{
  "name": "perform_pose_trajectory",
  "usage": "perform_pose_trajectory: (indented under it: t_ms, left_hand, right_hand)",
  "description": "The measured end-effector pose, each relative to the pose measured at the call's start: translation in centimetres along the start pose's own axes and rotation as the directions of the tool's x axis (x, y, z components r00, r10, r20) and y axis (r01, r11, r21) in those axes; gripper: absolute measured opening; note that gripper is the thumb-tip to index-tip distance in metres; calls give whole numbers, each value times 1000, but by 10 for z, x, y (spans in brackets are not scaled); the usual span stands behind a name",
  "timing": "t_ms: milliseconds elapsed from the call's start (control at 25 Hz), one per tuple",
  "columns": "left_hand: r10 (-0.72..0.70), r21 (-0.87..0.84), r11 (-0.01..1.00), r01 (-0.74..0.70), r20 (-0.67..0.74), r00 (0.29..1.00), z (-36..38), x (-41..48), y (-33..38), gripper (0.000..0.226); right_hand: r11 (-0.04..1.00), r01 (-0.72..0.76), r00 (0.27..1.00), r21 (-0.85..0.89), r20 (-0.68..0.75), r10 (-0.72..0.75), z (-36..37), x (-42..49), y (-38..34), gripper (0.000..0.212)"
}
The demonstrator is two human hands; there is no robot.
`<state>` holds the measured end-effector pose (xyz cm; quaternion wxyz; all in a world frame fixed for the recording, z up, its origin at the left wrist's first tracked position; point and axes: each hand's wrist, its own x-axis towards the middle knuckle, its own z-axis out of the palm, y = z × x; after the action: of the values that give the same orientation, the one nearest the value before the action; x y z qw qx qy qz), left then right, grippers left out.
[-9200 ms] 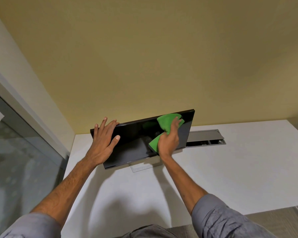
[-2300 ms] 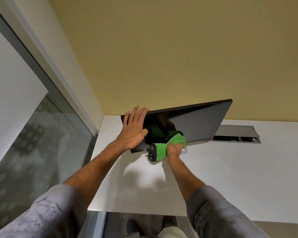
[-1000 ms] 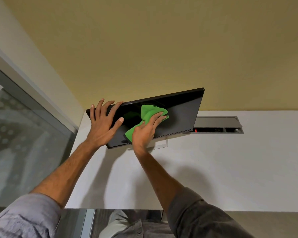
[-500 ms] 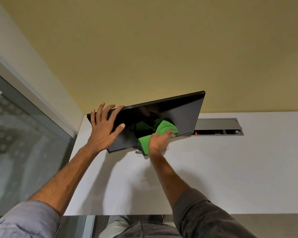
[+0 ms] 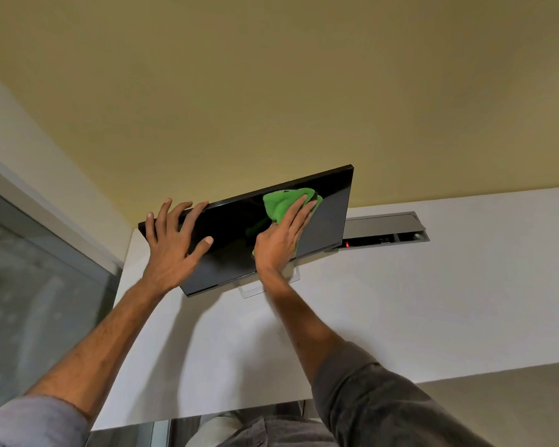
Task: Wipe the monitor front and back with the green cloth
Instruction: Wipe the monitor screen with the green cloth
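Monitor (image 5: 229, 230) tilted on the white desk (image 5: 433, 301), green cloth (image 5: 281, 203) high on its screen.
My left hand (image 5: 171, 250) is spread wide on the top-left corner, fingers over the upper edge, thumb on the dark screen. The cloth is bunched near the top edge; my right hand (image 5: 279, 243) lies flat on it, fingers straight, pressing. An open cable hatch (image 5: 384, 225) sits just right of the monitor.

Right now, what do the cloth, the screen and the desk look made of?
Cloth: bright green with a nubby pile, likely microfibre.
Screen: glossy black, glass or hard plastic; it mirrors the cloth.
Desk: smooth matte white, probably laminate; it takes soft shadows and shows no glare.
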<state>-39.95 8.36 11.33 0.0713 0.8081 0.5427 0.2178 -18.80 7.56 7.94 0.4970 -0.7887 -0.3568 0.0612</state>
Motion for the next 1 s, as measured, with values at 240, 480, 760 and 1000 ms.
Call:
perform_pose_trajectory:
  t_ms: [240,480,760,1000]
  left_hand:
    - [23,3,1000,-23,16,1000,0,-1,-2,79]
    - [24,21,999,-24,15,1000,-1,-5,0,87]
    - [25,4,1000,-25,-15,1000,0,-1,1,92]
    - [34,10,999,-34,-22,999,0,0,1,95]
  right_hand:
    - [861,-496,815,-113,281,507,10,1,56,104]
    - [602,-798,550,26,439,711,40,7,122,83]
    - [951,-300,947,70,140,289,-19,19,-23,101]
    - [986,113,992,-119,68,-106,-23,-4,-36,102]
